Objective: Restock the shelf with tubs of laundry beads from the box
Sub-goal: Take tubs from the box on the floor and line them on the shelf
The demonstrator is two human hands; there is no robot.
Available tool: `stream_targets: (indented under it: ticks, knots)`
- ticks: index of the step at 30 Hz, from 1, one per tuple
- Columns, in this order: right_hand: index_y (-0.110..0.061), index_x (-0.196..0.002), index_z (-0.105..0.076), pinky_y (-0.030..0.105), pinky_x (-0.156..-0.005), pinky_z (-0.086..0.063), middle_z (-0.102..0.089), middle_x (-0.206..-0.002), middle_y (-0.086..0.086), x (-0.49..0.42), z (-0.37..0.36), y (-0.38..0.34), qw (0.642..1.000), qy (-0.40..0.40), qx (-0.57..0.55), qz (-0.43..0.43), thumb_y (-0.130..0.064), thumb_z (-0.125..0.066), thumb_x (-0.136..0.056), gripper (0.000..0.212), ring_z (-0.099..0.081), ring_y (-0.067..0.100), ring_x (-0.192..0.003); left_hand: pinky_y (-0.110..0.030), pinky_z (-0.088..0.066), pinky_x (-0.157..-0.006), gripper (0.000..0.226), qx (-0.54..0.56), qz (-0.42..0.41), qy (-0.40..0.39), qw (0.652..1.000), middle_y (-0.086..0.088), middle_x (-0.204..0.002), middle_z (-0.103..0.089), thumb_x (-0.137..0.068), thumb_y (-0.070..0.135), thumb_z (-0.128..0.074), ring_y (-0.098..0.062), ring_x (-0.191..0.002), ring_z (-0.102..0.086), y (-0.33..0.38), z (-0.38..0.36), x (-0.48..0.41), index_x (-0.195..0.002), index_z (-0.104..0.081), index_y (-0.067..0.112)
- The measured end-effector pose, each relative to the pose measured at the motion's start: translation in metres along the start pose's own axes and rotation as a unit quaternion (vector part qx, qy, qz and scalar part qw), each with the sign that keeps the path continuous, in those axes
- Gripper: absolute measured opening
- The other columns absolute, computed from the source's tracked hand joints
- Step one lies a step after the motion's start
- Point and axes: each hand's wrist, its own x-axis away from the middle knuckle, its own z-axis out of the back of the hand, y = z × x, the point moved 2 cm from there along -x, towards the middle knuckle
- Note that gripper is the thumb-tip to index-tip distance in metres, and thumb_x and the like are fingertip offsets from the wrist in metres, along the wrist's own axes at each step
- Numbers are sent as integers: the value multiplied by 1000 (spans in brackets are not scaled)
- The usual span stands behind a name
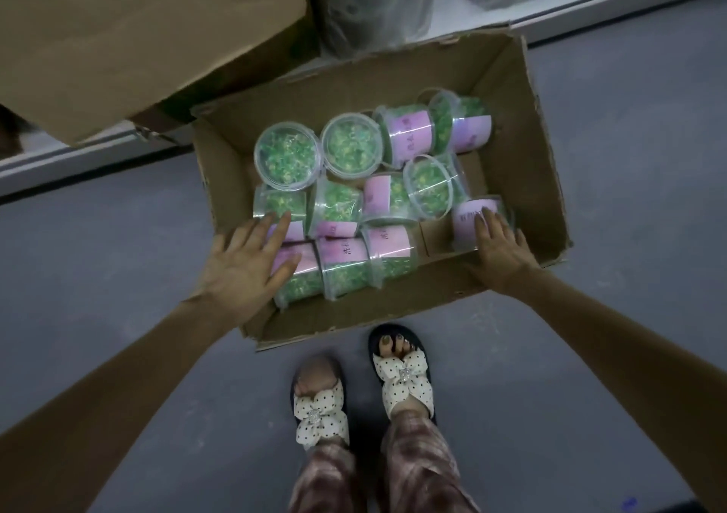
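Observation:
An open cardboard box (527, 150) sits on the grey floor and holds several clear tubs of green laundry beads with pink labels. Two tubs (286, 155) stand upright at the back left; the others lie on their sides. My left hand (246, 264) reaches over the box's near left corner, fingers spread and straight, touching a tub lying on its side (293, 276). My right hand (499, 247) rests with straight fingers on the pink-labelled tub (470, 217) at the near right of the box.
A large closed cardboard box (137, 40) overhangs at the upper left. A white shelf base (590, 5) with bagged goods runs along the back. My feet in dotted bow sandals (401, 379) stand just in front of the box.

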Motion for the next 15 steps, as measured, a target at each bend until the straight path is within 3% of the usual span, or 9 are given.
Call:
stream_targets:
  ticks: [5,10,15]
  knots:
    - [-6,-149,11,49,-116,-3,13,-158,11,-39,-5,17,1000,-6,4,-4,-29,-55,-93,90,10,29,-146,-41,-26,-99,81,-12,-19,13,1000,-6,-151,-31,-80,60,-1,-26,-135,-30,9,-17,-29,-149,-17,19]
    - [-5,-149,-2,53,-116,-7,-2,-157,13,-63,0,29,998,43,51,17,-36,-62,-87,92,5,28,-146,-46,-29,-101,78,-24,-49,-16,998,-8,-148,-36,-86,58,-2,-27,-131,-37,14,-39,-36,-149,-18,15]
    - [-3,-144,-17,50,-115,-18,-22,-145,21,-55,20,26,983,44,165,69,-44,-60,-85,84,-26,34,-135,-51,-44,-90,74,-41,-57,-40,997,-16,-130,-55,-96,52,-3,-31,-112,-57,14,-50,-29,-139,-38,3]
